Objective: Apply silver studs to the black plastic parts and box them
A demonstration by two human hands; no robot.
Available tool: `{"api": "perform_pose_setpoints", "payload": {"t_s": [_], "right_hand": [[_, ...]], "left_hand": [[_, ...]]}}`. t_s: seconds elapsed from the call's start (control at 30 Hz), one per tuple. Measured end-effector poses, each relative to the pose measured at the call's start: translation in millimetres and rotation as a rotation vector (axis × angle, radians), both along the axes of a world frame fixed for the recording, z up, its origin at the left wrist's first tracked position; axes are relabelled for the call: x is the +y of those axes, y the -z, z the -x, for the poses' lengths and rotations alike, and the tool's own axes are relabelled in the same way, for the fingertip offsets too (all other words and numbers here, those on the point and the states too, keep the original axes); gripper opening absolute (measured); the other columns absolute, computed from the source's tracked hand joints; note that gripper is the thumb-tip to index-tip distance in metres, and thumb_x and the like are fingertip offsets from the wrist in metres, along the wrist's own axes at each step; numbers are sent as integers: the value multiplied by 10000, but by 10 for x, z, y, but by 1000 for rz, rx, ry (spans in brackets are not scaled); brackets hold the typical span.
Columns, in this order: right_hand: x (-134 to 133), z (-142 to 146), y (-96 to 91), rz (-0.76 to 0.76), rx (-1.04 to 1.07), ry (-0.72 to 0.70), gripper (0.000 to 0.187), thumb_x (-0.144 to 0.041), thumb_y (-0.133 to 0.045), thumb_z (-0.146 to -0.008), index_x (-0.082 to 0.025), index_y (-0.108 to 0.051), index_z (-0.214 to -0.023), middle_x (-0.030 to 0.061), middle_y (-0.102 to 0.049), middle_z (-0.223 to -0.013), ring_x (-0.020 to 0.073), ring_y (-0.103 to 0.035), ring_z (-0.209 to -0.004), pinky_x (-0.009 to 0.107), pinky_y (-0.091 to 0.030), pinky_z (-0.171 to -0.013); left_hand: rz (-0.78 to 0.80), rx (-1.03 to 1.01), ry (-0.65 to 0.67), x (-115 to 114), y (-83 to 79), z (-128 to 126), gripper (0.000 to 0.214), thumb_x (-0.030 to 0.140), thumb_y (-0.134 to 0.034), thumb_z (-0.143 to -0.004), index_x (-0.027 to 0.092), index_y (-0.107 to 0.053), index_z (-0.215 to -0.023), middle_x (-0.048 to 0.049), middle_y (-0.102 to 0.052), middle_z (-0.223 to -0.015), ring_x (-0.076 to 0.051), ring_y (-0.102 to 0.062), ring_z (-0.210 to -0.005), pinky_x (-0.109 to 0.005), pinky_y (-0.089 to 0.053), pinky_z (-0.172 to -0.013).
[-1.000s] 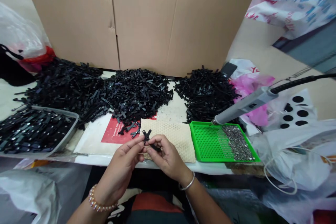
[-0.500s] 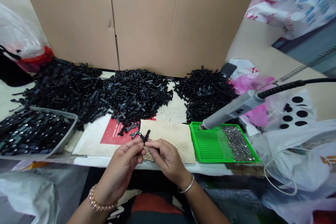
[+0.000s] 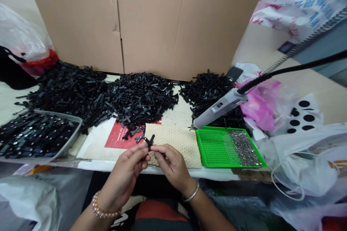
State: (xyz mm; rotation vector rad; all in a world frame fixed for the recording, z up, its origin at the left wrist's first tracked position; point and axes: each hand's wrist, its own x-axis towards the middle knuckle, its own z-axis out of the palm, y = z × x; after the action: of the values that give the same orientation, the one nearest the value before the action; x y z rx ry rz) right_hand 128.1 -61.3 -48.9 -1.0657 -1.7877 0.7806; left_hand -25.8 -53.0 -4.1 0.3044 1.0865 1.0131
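Both hands hold a small black plastic clip-like piece (image 3: 149, 141) above the edge of a beige honeycomb mat (image 3: 173, 144). My left hand (image 3: 126, 168) pinches it from the left, and my right hand (image 3: 172, 164) grips it from the right, with its lower part hidden by my fingers. A pearl-like bead bracelet (image 3: 104, 207) circles my left wrist, and a silver bangle (image 3: 191, 194) circles my right. A few similar black pieces (image 3: 135, 133) lie on a red card just beyond my hands.
Several heaped piles of black pieces (image 3: 141, 97) lie along the bench before a cardboard carton (image 3: 151, 18). To the right are a green perforated tray (image 3: 217, 148) holding silver rhinestones (image 3: 242, 147) and a grey corded wand (image 3: 219, 108). A grey tray (image 3: 40, 133) stands left. Plastic bags (image 3: 303, 162) lie right.
The grey wand has swung left and now hangs over the tray's far edge. My hands have turned the black piece slightly and stay close together. The view has shifted a little.
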Motion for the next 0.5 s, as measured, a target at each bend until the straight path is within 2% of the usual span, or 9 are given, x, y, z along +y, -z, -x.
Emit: {"api": "perform_pose_setpoints", "payload": {"t_s": [0.17, 0.3, 0.5], "right_hand": [[-31, 43, 30, 104, 64, 31, 210, -259, -490, -949, -232, -631, -1102, 45, -685, -1012, 147, -635, -935, 272, -495, -822], [-65, 83, 42, 234, 209, 75, 220, -296, -475, -958, -221, -638, -1086, 33, -692, -956, 125, -643, -806, 246, -512, -722], [-96, 73, 17, 64, 84, 67, 215, -233, -516, -940, -253, -641, -1114, 28, -689, -1004, 131, -635, -934, 249, -488, -820]], "left_hand": [[-2, 3, -26, -18, 0, -9, 319, 248, -864, -489, 123, -730, -750, -12, -654, -668, -98, -577, -621, -175, -465, -546], [-3, 4, -26, -32, 3, -11, 331, 234, -857, -495, 119, -742, -782, -11, -652, -670, -91, -569, -612, -173, -461, -549], [-23, 5, -24, -82, 13, 1, 358, 268, -865, -506, 131, -747, -815, -20, -661, -682, -101, -572, -646, -183, -470, -593]]}}
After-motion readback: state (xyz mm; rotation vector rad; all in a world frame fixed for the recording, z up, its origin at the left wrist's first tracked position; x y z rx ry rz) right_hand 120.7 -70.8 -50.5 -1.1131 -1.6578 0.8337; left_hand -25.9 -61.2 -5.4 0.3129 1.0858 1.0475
